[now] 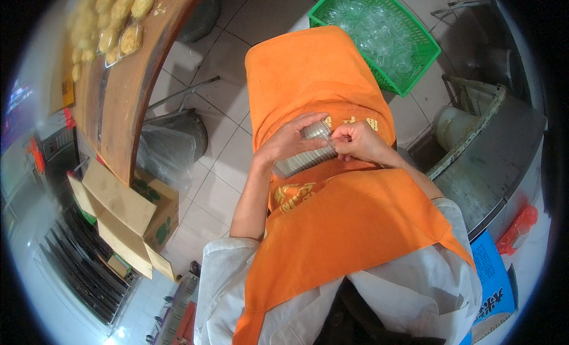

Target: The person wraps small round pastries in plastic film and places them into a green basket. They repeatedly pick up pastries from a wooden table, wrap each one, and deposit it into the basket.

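Observation:
A long stack of nested transparent plastic trays (306,162) lies across the lap of my orange apron (306,74). My left hand (291,138) is wrapped over the stack, thumb on the near side and fingers on the far side. At the stack's right end, my right hand (362,142) pinches the tray rims with thumb and bent fingers. Its fingertips partly cover that end, so I cannot tell how many rims they grip. Beyond my knees on the right, a green plastic basket (424,62) holds a heap of loose transparent plastic trays (373,34).
On the left stands a wooden table (129,87) bearing round golden pastries (143,5), some in transparent trays. Below it is an open cardboard box (120,207) beside a stool (200,131) with a plastic bag (164,154). A metal-topped counter (480,180) curves along my right.

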### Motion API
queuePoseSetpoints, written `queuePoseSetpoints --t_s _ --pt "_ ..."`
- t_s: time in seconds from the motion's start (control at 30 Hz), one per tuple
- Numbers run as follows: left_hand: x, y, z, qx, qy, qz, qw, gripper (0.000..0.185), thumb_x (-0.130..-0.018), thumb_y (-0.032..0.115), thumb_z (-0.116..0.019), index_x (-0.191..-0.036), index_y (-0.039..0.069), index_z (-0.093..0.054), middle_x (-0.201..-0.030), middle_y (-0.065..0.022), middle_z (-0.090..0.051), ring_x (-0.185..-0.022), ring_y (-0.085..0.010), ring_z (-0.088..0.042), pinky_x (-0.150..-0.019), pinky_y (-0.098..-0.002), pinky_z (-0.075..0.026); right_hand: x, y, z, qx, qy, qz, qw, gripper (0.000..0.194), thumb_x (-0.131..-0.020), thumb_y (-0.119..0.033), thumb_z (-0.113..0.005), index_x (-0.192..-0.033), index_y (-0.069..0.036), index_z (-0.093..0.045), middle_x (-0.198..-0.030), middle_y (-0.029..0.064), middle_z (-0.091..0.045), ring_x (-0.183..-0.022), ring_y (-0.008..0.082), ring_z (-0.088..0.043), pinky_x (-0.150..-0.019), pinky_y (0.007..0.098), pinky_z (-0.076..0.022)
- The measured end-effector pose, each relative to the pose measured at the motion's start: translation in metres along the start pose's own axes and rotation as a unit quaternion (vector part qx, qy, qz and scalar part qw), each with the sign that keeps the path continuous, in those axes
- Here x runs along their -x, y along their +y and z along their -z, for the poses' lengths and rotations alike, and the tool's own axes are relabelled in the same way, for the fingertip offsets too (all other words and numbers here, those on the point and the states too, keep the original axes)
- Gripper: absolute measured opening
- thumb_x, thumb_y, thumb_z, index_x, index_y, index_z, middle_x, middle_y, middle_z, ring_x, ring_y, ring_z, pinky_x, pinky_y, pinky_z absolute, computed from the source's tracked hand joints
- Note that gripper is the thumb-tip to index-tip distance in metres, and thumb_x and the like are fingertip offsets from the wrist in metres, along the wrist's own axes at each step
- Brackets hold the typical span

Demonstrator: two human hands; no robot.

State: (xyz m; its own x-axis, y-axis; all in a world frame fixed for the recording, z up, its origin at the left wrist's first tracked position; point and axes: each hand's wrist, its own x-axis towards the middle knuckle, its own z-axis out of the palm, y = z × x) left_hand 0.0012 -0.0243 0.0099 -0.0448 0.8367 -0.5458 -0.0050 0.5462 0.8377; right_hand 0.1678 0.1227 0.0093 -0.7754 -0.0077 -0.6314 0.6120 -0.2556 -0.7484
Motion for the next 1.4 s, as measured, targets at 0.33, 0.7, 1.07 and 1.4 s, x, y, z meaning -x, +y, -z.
queuePoseSetpoints --t_s 0.33,0.7,1.07,1.4 --pt "0.0 0.004 0.001 -0.014 -0.007 0.026 1.0 0.061 -0.08 0.018 -0.075 -0.135 0.012 -0.05 -0.132 -0.0029 -0.052 -0.119 -0.0144 -0.049 -0.1 -0.0292 -0.04 -0.01 0.012 0.014 -0.059 -0.072 0.015 0.996 0.019 -0.09 -0.015 -0.056 -0.088 0.002 -0.064 -0.069 0.0067 -0.064 -0.06 0.0123 -0.062 -0.054 0.024 -0.0499" --pt "-0.001 0.0 0.001 0.012 -0.006 0.009 1.0 0.062 -0.079 0.022 -0.076 -0.134 0.012 -0.051 -0.132 -0.0074 -0.052 -0.119 -0.0201 -0.05 -0.099 -0.031 -0.041 -0.015 0.023 0.019 -0.094 -0.101 0.012 0.99 0.019 -0.093 -0.014 -0.058 -0.095 0.003 -0.066 -0.076 0.0067 -0.065 -0.062 0.0105 -0.062 -0.053 0.0217 -0.051" --pt "-0.001 0.002 0.002 0.007 -0.009 0.019 1.0 0.061 -0.079 0.023 -0.076 -0.134 0.013 -0.051 -0.132 -0.0072 -0.052 -0.119 -0.0201 -0.05 -0.099 -0.0315 -0.041 -0.017 0.024 0.021 -0.12 -0.109 -0.003 0.987 0.02 -0.092 -0.015 -0.06 -0.098 0.003 -0.066 -0.078 0.0065 -0.065 -0.064 0.0108 -0.063 -0.054 0.0222 -0.0517" --pt "0.0 0.006 0.001 -0.004 -0.004 0.018 1.0 0.061 -0.079 0.024 -0.076 -0.134 0.014 -0.051 -0.132 -0.0068 -0.052 -0.119 -0.0202 -0.05 -0.099 -0.0315 -0.041 -0.018 0.024 0.022 -0.14 -0.113 -0.015 0.984 0.018 -0.092 -0.014 -0.06 -0.098 0.002 -0.066 -0.078 0.0063 -0.065 -0.064 0.0108 -0.062 -0.054 0.0222 -0.0511"
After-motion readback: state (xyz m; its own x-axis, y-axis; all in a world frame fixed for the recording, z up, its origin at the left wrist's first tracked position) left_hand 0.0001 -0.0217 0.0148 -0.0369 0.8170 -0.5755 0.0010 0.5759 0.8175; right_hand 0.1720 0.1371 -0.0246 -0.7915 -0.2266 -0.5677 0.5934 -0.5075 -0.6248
